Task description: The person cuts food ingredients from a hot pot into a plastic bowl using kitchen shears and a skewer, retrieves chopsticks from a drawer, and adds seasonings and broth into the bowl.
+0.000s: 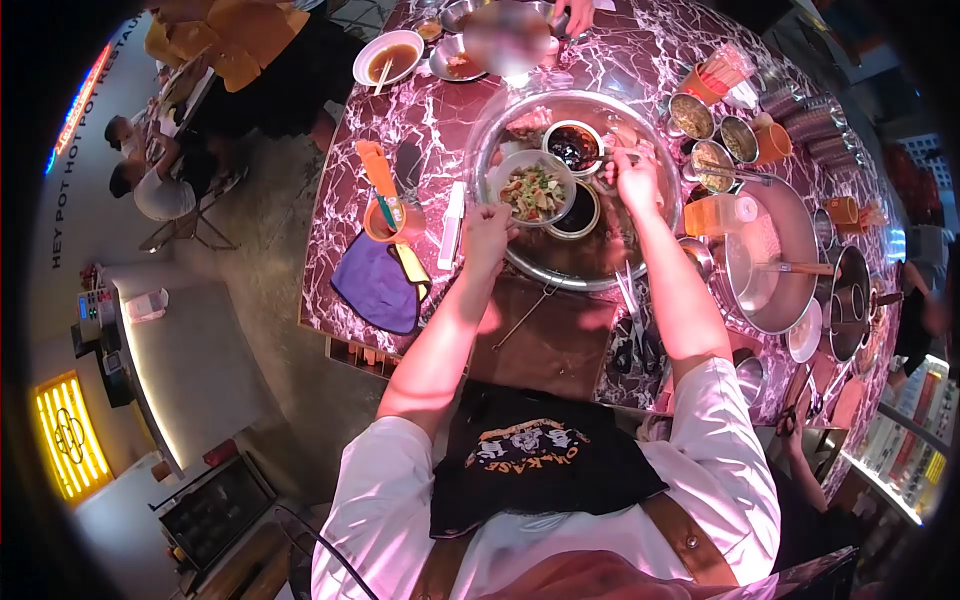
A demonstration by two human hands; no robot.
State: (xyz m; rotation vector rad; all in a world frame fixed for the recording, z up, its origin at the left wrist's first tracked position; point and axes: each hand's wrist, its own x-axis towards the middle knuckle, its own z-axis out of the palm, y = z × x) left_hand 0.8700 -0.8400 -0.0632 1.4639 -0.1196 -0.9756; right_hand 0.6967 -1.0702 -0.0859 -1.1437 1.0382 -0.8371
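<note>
My left hand [488, 235] grips the near-left edge of a small bowl [500, 172] holding chopped green and pale food. This bowl is raised over a large round metal vessel [575, 284]. My right hand [637, 182] is closed around a thin spoon [604, 157], which reaches into a white-rimmed bowl of dark red sauce [572, 146]; its tip is hidden there. Another pale-rimmed bowl of black liquid [577, 212] sits just below, partly covered by the raised bowl. Pieces of pinkish food [528, 122] show around the bowls inside the vessel.
To the left are an orange cup of utensils [383, 222], a purple cloth [378, 285] and a white box [451, 226]. Scissors [630, 295] lie below the vessel. Metal condiment bowls [690, 116] and a large basin [785, 255] crowd the right. Another person's hand [575, 15] is across the table.
</note>
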